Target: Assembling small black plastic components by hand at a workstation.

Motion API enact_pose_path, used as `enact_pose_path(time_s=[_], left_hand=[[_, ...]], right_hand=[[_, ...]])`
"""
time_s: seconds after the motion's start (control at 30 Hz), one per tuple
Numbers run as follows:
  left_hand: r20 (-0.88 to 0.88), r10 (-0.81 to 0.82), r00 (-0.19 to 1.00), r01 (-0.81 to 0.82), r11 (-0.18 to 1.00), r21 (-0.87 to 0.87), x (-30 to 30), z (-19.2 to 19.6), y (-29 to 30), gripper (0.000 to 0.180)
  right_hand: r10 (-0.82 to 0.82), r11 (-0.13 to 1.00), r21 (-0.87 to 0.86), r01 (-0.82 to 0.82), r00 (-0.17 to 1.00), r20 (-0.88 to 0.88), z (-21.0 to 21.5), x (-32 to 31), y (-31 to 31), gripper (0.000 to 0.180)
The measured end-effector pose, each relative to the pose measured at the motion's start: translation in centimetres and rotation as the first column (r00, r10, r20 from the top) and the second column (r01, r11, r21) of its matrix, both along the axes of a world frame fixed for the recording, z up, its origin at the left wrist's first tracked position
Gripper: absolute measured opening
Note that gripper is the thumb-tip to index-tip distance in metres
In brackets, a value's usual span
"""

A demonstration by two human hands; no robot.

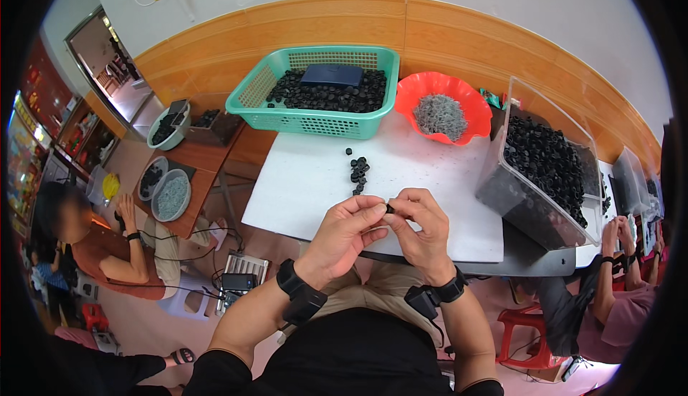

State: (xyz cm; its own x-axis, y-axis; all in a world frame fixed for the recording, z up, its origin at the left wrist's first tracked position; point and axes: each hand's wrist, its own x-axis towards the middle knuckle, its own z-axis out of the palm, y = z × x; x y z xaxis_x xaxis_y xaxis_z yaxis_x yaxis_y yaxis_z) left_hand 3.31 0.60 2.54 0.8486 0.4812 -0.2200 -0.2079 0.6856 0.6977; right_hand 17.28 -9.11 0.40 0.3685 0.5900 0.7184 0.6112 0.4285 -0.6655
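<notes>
Over the near edge of the white table, both hands meet around a small black part (389,209). My left hand (347,230) pinches it between thumb and fingertips, the other fingers curled. My right hand (422,227) closes on the same part from the other side with thumb and forefinger. Fingertips hide most of its shape. Just beyond the hands, several small black round pieces (358,170) lie in a loose row on the white sheet (301,174). A red scalloped bowl (479,125) farther back holds a heap of small grey pieces (439,116).
A green basket (304,120) of black pieces, with a dark blue box (331,75) on top, stands at the back. To the right is a clear bin (530,217) full of black pieces. One person (118,253) sits at left, another (623,303) at right by a red stool (527,335).
</notes>
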Motion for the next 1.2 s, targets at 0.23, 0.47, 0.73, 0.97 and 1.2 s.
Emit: enact_pose_path(time_s=[0.23, 0.47, 0.73, 0.97, 1.2], left_hand=[[-0.11, 0.236, 0.966, -0.157, 0.864, 0.478, 0.7, -1.6, 2.8, 0.021], [-0.147, 0.573, 0.807, 0.008, 0.237, 0.971, 1.9, -1.8, 10.5, 0.021], [-0.144, 0.507, 0.85, 0.154, 0.023, 0.988, 3.6, -1.2, 12.2, 0.02], [-0.211, 0.342, 0.916, 0.271, -0.139, 0.952, 3.9, -0.1, 11.3, 0.018], [-0.276, 0.282, 0.919, 0.31, -0.081, 0.947, 3.8, 0.3, 10.3, 0.017]], right_hand=[[0.018, 1.0, -0.004, -0.018, 0.997, -0.078, -0.3, 0.4, -0.2, 0.024], [0.016, 0.998, -0.05, -0.024, 0.987, -0.159, -0.2, 1.0, -0.6, 0.021], [0.03, 0.997, -0.06, -0.047, 0.963, -0.267, -0.6, 1.5, -0.8, 0.019], [0.064, 0.996, -0.032, -0.082, 0.922, -0.382, -0.7, 1.7, -1.0, 0.017], [0.068, 0.996, -0.034, -0.087, 0.927, -0.369, -0.8, 1.8, -1.1, 0.017]])
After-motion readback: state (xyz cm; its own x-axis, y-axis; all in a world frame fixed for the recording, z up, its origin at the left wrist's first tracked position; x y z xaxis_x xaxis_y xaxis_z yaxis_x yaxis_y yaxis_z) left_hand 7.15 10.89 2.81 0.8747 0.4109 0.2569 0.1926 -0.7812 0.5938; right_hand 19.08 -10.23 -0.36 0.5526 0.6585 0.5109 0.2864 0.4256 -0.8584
